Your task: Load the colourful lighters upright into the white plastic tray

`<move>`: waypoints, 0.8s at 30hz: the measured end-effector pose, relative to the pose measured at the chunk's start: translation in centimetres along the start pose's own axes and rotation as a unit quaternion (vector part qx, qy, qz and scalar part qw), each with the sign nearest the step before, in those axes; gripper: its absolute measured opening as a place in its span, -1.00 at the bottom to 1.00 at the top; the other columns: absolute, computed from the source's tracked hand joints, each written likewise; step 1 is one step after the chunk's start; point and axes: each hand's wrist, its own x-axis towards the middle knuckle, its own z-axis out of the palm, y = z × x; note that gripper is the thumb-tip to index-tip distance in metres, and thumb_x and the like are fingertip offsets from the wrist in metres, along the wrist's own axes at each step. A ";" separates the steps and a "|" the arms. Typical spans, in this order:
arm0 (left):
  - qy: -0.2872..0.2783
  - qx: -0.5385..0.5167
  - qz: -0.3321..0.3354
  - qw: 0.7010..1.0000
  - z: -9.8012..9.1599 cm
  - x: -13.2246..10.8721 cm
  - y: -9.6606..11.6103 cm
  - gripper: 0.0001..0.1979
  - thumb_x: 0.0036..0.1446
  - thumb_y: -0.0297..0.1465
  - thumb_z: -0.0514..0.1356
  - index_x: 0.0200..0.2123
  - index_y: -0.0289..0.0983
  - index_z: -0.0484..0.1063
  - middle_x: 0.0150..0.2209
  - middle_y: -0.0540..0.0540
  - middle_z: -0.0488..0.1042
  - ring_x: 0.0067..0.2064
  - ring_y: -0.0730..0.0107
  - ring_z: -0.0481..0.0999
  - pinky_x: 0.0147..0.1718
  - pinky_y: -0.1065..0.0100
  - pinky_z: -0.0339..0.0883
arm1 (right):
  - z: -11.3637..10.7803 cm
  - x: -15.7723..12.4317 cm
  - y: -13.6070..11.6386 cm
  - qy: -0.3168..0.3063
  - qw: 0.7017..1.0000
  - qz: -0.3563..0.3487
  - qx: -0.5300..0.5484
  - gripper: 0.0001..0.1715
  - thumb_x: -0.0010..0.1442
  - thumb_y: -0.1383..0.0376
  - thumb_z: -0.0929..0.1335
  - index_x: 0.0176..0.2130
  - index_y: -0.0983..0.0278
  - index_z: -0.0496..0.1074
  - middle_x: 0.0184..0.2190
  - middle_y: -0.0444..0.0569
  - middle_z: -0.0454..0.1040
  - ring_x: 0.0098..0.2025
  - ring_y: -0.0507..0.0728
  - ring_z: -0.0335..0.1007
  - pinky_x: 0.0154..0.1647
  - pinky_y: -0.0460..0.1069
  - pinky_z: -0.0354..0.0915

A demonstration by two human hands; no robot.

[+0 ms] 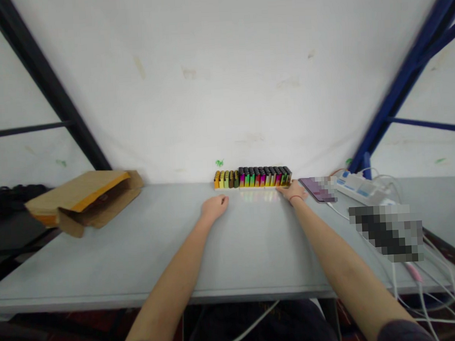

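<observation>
Rows of upright lighters stand against the wall at the back of the table. On the left is a group with yellow tops (226, 179); beside it runs a longer, multicoloured group with dark tops (265, 176). My right hand (292, 190) touches the right end of the longer group near its base, fingers partly spread, gripping nothing. Just in front of the yellow-topped group, my left hand (214, 207) rests on the table with its fingers curled in. What it may hold is hidden.
An open cardboard package (87, 195) lies at the left. To the right of my right hand are a phone (317, 189), a white power strip (360, 188) and trailing white cables. The grey table (141, 266) ends at its front edge near my forearms.
</observation>
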 end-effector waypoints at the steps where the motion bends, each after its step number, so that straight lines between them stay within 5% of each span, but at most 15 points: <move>1: 0.000 0.003 0.001 1.000 0.0 0.0 0.0 -0.52 0.43 -0.17 -0.10 -0.04 -0.17 0.59 -0.02 -0.19 0.67 0.03 0.10 0.63 -0.11 0.27 0.42 | 0.0 -0.2 -0.1 0.001 1.000 0.000 0.003 -0.21 0.15 -0.05 0.48 0.22 0.27 0.34 0.14 0.36 0.52 0.30 0.49 0.35 0.23 0.37 0.27; 6: 0.022 -0.013 0.067 0.997 0.7 -0.2 0.5 -0.58 0.42 -0.24 -0.06 -0.03 -0.22 0.58 -0.02 -0.23 0.64 0.05 0.11 0.58 0.02 0.23 0.39 | 0.5 -3.3 -0.1 0.032 0.998 -0.051 -0.019 -0.12 0.23 0.04 0.41 0.35 0.41 0.17 0.36 0.46 0.24 0.37 0.50 0.23 0.29 0.29 0.23; 10: 0.039 -0.033 0.175 0.983 1.8 -1.1 2.0 -0.58 0.36 -0.16 0.07 0.15 -0.14 0.52 0.23 -0.19 0.49 0.28 0.07 0.40 0.27 0.09 0.22 | 1.3 -6.5 0.2 -0.063 0.969 -0.227 -0.075 -0.14 0.34 -0.05 0.30 0.41 0.35 0.14 0.54 0.27 -0.08 0.52 0.42 -0.07 0.44 0.25 0.03; 14: -0.021 -0.019 0.197 0.980 2.2 -1.6 3.2 -0.49 0.38 -0.05 0.03 0.30 -0.01 0.39 0.45 -0.11 0.22 0.46 0.10 0.17 0.40 -0.02 0.00 | 1.1 -7.7 0.2 -0.176 0.929 -0.306 -0.112 -0.24 0.45 -0.09 0.16 0.43 0.23 0.17 0.52 0.09 0.05 0.55 0.33 -0.12 0.50 0.33 -0.13; 24: -0.076 -0.013 0.199 0.977 1.8 -1.2 3.0 -0.41 0.41 -0.03 -0.04 0.41 -0.04 0.25 0.52 -0.15 0.04 0.52 0.08 0.03 0.43 -0.10 -0.13 | -0.4 -7.8 0.6 -0.194 0.917 -0.332 -0.109 -0.24 0.45 -0.05 0.20 0.44 0.28 0.17 0.52 0.14 0.04 0.55 0.33 -0.12 0.50 0.31 -0.10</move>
